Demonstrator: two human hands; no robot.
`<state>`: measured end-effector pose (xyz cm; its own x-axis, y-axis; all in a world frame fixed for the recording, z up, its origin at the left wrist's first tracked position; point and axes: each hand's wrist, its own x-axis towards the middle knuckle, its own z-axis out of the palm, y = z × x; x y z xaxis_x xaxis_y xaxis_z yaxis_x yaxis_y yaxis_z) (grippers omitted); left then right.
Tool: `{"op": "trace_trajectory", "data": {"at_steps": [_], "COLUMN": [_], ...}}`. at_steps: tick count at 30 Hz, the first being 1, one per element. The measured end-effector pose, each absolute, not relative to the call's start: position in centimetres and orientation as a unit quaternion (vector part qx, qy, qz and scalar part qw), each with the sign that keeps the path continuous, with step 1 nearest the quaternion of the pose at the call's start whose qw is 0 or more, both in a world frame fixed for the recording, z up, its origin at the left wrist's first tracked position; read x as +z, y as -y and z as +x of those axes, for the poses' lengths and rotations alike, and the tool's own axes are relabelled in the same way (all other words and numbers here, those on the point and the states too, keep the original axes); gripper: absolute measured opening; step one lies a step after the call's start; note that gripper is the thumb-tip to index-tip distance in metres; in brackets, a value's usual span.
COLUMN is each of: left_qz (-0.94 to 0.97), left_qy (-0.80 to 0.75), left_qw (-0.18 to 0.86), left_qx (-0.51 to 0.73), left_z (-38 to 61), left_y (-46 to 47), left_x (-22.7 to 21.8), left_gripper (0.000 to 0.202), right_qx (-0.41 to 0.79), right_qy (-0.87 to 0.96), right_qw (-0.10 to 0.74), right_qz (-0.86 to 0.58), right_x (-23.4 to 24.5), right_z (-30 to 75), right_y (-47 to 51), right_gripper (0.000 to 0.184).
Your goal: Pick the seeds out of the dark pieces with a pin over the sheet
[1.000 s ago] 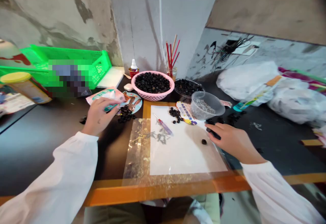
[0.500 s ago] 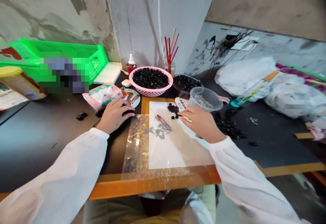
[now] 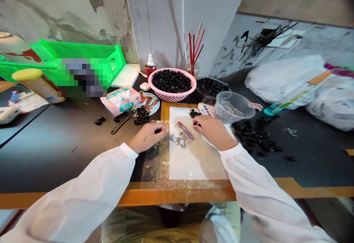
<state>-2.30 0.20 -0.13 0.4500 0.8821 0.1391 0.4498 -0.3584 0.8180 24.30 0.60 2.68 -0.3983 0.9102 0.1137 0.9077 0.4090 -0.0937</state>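
Note:
My left hand (image 3: 146, 138) is closed in a pinch on a small black round piece (image 3: 158, 130), over the left edge of the white sheet (image 3: 182, 165). Across from it, my right hand (image 3: 212, 129) curls its fingers round another dark piece (image 3: 197, 124), mostly hidden by them. Between the hands lies a screwdriver (image 3: 186, 130) with a purple handle. Thin grey metal bits (image 3: 181, 140) are scattered just below it. A few black round pieces (image 3: 194, 113) sit beyond my right fingertips. Left of the sheet, a cluster of black pieces (image 3: 142, 115) rests beside a thin black handle (image 3: 121, 122).
A pink basket (image 3: 173, 96) and a clear bowl (image 3: 211, 94) hold black pieces at the back. A clear cup (image 3: 242, 111) holds small metal parts. Loose black pieces (image 3: 256, 136) lie right. A tissue pack (image 3: 121, 101) and green crate (image 3: 116, 60) are left.
My left hand has come from the black cluster toward the sheet and now pinches a black piece. My right hand has drawn slightly nearer, and the yellow item at its fingers no longer shows.

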Motion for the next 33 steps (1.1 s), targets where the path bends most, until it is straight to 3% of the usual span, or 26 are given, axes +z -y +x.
{"op": "trace_trajectory", "data": {"at_steps": [3, 9, 18, 24, 27, 33], "left_qz": [0.818, 0.884, 0.932, 0.922, 0.908, 0.823], "left_qy": [-0.435, -0.418, -0.342, -0.377, -0.406, -0.474], "left_qw": [0.252, 0.093, -0.083, -0.019, 0.036, 0.197], "left_qx": [0.28, 0.186, 0.091, 0.083, 0.102, 0.244], "left_z": [-2.2, -1.5, -1.1, -0.8, -0.9, -1.2], "left_y": [0.0, -0.3, 0.5, 0.7, 0.6, 0.2], "left_x": [-0.4, -1.0, 0.1, 0.8, 0.9, 0.9], "left_gripper": [0.027, 0.022, 0.019, 0.016, 0.016, 0.015], "right_qx": [0.024, 0.11, 0.249, 0.409, 0.473, 0.505], "right_qy": [0.843, 0.85, 0.772, 0.651, 0.603, 0.575], "right_qw": [0.115, 0.325, 0.419, 0.476, 0.501, 0.516], "right_qz": [-0.525, -0.4, -0.41, -0.427, -0.402, -0.385], "right_x": [2.8, 0.8, -1.2, -0.9, -0.9, -1.1], "right_z": [23.4, 20.6, 20.6, 19.8, 19.5, 19.6], "right_y": [-1.0, -0.9, -0.4, 0.1, 0.1, -0.1], "right_gripper": [0.013, 0.019, 0.017, 0.012, 0.025, 0.032]}}
